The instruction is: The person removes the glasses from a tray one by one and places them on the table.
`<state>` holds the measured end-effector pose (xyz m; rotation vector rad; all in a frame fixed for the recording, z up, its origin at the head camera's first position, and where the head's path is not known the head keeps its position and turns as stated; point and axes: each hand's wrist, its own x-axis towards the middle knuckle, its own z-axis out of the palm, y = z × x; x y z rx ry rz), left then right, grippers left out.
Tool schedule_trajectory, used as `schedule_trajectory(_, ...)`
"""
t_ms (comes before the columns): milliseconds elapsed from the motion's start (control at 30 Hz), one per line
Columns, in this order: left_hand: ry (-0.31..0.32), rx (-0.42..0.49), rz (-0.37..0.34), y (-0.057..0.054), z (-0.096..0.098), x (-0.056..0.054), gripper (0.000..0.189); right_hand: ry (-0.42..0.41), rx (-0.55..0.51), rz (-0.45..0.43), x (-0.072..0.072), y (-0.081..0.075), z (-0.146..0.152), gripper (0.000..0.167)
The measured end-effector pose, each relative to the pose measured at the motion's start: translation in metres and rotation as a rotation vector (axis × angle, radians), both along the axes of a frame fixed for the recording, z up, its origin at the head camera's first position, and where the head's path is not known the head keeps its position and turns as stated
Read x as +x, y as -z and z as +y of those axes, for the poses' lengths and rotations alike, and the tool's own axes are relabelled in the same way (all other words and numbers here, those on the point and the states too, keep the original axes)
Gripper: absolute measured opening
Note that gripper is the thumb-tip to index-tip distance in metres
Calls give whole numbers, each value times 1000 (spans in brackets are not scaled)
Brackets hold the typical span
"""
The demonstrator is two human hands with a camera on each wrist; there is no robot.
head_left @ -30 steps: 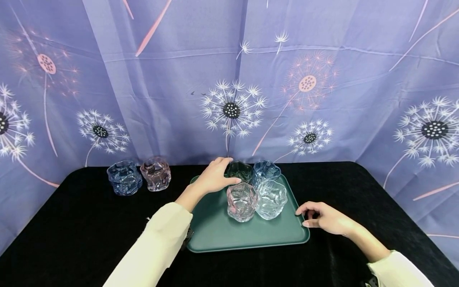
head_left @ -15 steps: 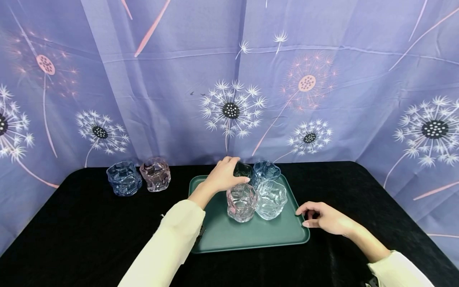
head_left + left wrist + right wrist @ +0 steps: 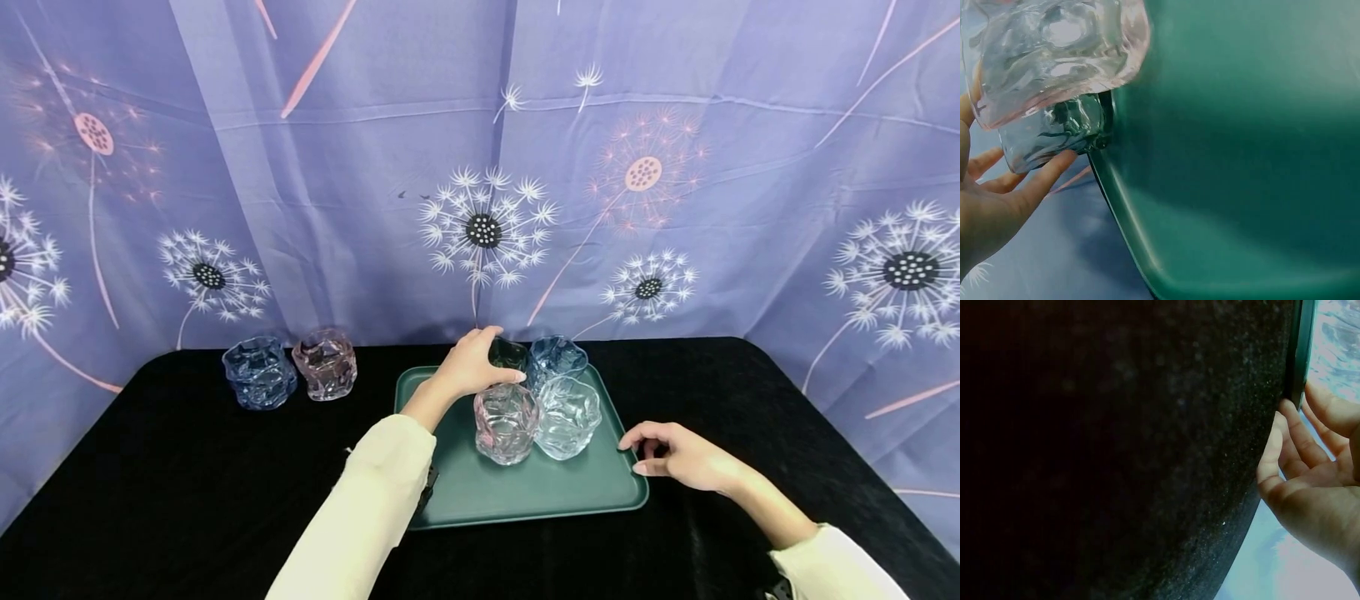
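Note:
A dark green glass (image 3: 508,354) stands at the back of the green tray (image 3: 525,492). My left hand (image 3: 471,365) grips it from the left, thumb at the front and fingers behind, hiding part of it. In the left wrist view the fingers (image 3: 1044,181) reach along its side. Beside it is a blue glass (image 3: 558,360); in front stand a pinkish clear glass (image 3: 506,425) and a clear glass (image 3: 567,421). At the tray's right edge my right hand (image 3: 678,454) holds the rim between thumb and curled fingers.
Off the tray, another blue glass (image 3: 260,373) and another pink glass (image 3: 326,365) stand side by side at the back left of the black tablecloth (image 3: 187,500). A purple dandelion-print curtain (image 3: 360,208) hangs right behind the table.
My left hand has shifted to the right around the dark green glass, covering more of it and uncovering the tray's back left corner. The right hand stays at the rim.

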<state>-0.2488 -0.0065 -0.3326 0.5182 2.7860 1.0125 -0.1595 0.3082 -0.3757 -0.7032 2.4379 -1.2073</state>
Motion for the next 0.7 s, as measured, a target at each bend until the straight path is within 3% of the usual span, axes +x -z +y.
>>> schedule_trajectory(300,-44,57,-3,4,1,-2,79,-5,-2,14,0,0,0,24)
schedule_trajectory(700,-50,42,52,3,1,-4,75,6,15,23,0,0,0,24)
